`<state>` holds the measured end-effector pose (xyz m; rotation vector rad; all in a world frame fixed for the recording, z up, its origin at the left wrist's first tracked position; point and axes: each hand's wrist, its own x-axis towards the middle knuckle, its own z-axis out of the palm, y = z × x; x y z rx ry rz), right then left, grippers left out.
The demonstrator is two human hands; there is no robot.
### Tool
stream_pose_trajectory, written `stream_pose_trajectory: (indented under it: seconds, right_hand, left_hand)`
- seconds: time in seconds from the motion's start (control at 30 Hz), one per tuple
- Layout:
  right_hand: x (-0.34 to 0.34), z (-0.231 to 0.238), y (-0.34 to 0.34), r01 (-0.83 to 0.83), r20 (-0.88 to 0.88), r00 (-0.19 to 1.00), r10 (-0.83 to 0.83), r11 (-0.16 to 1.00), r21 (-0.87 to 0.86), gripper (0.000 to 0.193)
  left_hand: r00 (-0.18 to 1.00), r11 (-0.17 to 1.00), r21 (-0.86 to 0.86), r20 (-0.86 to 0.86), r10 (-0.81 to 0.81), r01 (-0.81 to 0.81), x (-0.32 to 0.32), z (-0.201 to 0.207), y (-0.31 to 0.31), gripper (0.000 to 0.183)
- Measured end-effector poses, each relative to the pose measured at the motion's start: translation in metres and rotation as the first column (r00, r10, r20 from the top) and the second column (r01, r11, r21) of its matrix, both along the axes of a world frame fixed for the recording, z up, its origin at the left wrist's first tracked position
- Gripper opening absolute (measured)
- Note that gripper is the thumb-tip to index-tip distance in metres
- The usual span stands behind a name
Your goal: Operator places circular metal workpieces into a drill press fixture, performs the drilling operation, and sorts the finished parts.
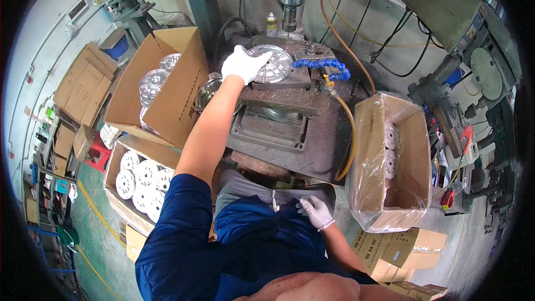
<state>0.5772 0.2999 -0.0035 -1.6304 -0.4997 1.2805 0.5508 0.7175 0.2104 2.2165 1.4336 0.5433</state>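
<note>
My left hand (244, 66), in a white glove, reaches out to a round silver metal disc (277, 68) with a ribbed, pierced face. The fingers close on its left edge and the thumb lies over its top. That disc rests on the machine's fixture block (295, 79), below the spindle (290, 11). A blue jointed coolant hose (320, 63) points at the disc from the right. My right hand (316, 212), also gloved, lies on my lap with its fingers loosely spread and nothing visible in them. Beside my left forearm sits a shiny round metal part (209, 92).
At left stand a tall cardboard box (177, 97) with shiny round parts and a lower carton (114, 159) filled with several pale discs. A plastic-wrapped carton (365, 156) at right holds more discs. A yellow hose (353, 139) hangs before it. A spray can (271, 25) stands behind the machine.
</note>
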Motion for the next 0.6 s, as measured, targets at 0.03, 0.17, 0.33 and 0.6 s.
stream_pose_trajectory:
  seconds: [0.03,0.17,0.33,0.6]
  right_hand:
    - [0.000,-0.003,0.001,-0.025,0.041,0.999,0.025,1.000,0.010,0.032]
    - [0.002,-0.015,0.002,-0.052,0.139,0.989,0.052,0.999,-0.001,0.034]
    - [0.000,-0.019,-0.001,-0.129,0.316,0.939,0.133,0.991,-0.032,0.037]
    - [0.002,0.002,-0.005,-0.174,0.418,0.889,0.186,0.983,-0.067,0.042]
  left_hand:
    - [1.000,1.000,0.002,-0.008,0.013,-0.013,0.001,-0.002,0.001,0.100]
    - [0.996,0.997,0.029,0.061,-0.072,0.070,0.002,-0.003,0.010,0.098]
    - [0.998,0.997,-0.066,-0.037,-0.042,0.040,0.010,0.001,0.016,0.098]
    - [0.998,0.999,-0.052,-0.064,0.000,-0.004,0.013,0.002,0.018,0.099]
